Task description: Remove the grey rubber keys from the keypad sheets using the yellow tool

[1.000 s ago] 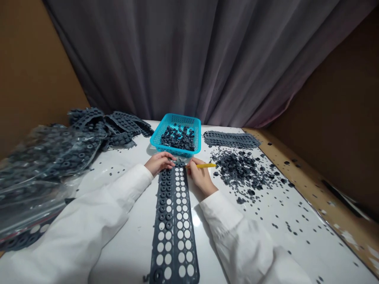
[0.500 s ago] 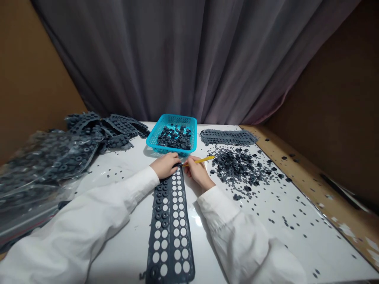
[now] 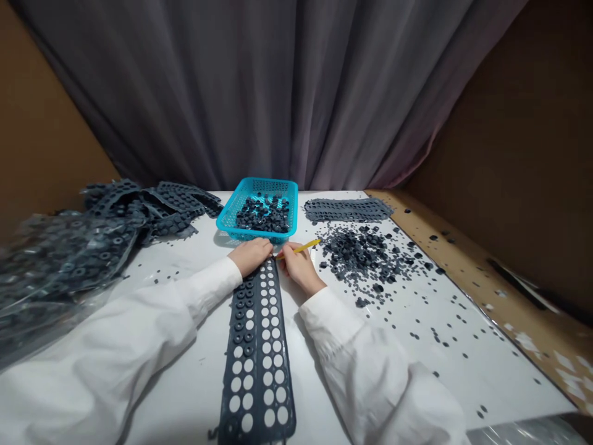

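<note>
A long dark rubber sheet (image 3: 259,337) with rows of round holes lies lengthwise on the white table. Black rings sit in several left-hand holes; the holes on its right side show white. My left hand (image 3: 251,254) bends over the far end of this sheet, fingers together and gripping it there. In my right hand (image 3: 299,267) is a slim yellow pencil-like tool (image 3: 308,245), pinched near its lower end. Its tip points to the sheet's far end beside my left fingertips, where the exact contact is too small to make out.
Just beyond my hands stands a blue basket (image 3: 223,225) containing black rings. A pile of black rings and small discs (image 3: 365,253) spreads on the right, below another perforated sheet (image 3: 347,210). Left are a clear bag of rings (image 3: 83,259) and heaped sheets (image 3: 162,207).
The view has turned slightly right, so everything sits further left in the picture. Both hands stay at the sheet's far end, with the yellow tool still held.
</note>
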Demonstrator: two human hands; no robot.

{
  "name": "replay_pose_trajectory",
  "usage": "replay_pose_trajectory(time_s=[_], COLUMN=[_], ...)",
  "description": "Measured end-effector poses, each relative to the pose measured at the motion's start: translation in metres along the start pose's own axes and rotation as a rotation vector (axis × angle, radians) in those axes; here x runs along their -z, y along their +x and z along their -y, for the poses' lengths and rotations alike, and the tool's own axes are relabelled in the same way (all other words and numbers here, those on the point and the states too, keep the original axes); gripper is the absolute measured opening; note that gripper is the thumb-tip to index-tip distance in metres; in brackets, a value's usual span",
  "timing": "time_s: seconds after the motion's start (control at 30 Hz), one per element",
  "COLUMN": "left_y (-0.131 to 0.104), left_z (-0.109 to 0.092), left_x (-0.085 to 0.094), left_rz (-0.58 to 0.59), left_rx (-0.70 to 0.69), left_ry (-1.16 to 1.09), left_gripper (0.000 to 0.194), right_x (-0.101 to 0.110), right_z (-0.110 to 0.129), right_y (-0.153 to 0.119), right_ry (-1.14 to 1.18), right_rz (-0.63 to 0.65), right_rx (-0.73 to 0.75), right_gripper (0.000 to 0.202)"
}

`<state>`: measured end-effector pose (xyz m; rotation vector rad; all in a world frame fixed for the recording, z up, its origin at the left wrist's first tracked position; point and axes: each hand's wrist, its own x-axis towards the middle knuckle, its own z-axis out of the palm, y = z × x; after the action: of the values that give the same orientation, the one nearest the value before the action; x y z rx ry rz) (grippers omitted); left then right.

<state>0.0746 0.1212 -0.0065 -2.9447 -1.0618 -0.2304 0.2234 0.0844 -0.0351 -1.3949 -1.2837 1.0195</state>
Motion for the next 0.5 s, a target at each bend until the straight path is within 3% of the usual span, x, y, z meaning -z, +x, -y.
replay_pose_trajectory(time_s=[0.27, 0.4, 0.5], left_y=[-0.021, -0.027, -0.026], left_z=[0.007, 0.014, 0.018], left_x=[0.015, 0.011, 0.006], left_rz=[-0.308, -0.258, -0.194], left_rx=[0.084, 0.216, 0.191], left_ry=[-0.304, -0.394, -0.368], left_gripper=[0.018, 0.015, 0.017], right_x=[-0.001, -0.003, -0.005], right_z=[0.001, 0.004, 0.005], right_y=[-0.001, -0.006, -0.008], right_ry=[0.063, 0.123, 0.13], right_rz=[0.001, -0.017, -0.006], right_rx=[-0.001, 0.054, 0.087], right_gripper=[0.021, 0.019, 0.018])
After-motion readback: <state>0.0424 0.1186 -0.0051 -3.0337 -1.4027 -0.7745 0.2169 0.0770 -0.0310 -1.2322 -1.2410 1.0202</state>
